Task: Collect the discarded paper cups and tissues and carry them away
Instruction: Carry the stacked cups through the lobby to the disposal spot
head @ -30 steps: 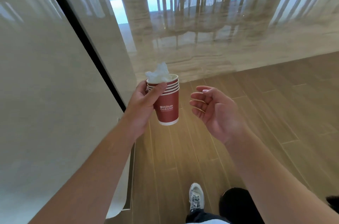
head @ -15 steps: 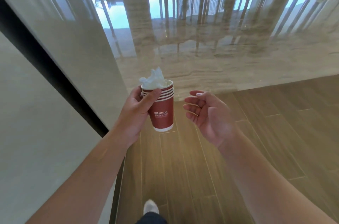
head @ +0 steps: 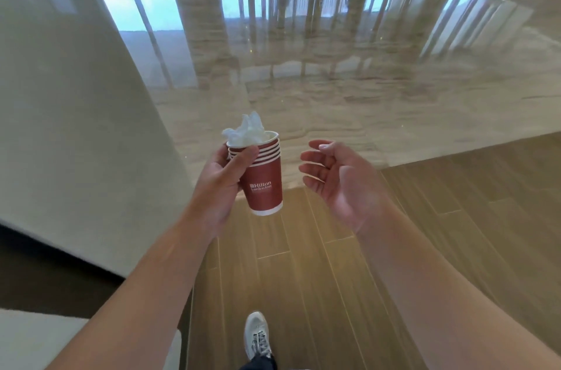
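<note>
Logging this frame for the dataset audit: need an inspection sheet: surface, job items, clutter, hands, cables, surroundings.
Surface: wood-plank floor underfoot, meeting glossy marble floor ahead.
Job's things: stack of red paper cups, nested, slightly tilted, off the floor; crumpled white tissue stuffed in the top cup, sticking above the rim.
Clutter: nothing seen on the floor.
Hands: left hand grips the cup stack, thumb across the rims; right hand beside the stack, apart from it, fingers loosely curled, holding nothing.
Cables: nothing seen.
Surroundings: pale wall panel on the left; window reflections on the marble; one white sneaker at the bottom edge.
</note>
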Available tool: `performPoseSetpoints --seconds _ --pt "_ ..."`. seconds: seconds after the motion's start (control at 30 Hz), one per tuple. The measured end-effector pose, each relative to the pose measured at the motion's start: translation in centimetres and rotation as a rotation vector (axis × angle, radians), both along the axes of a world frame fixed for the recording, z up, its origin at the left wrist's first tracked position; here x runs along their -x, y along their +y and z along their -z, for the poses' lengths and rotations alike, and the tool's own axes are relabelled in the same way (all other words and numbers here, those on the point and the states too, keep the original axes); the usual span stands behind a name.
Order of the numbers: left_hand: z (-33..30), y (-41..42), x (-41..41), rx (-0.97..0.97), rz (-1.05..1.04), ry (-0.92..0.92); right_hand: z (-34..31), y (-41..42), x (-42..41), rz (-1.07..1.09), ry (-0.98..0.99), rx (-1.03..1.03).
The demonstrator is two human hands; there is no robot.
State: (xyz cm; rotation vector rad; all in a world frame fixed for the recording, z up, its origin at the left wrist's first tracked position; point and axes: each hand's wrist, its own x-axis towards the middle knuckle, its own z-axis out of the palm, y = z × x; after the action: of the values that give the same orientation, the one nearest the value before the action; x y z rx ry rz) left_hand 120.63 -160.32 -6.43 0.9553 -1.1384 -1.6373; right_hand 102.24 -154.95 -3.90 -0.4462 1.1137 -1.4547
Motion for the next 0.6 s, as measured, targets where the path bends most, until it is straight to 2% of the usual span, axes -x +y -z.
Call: performPoseSetpoints --seconds 0.33,0.6 --pt "-3.0 -15.3 -1.3 0.065 0.016 0.041 -2.6 -15.1 -1.8 -0.040 0.049 0.094" --pt "-1.7 -25.8 0.0 0.069 -0.010 0.004 -0.6 -25.7 0.8 -0.061 0.019 0.083"
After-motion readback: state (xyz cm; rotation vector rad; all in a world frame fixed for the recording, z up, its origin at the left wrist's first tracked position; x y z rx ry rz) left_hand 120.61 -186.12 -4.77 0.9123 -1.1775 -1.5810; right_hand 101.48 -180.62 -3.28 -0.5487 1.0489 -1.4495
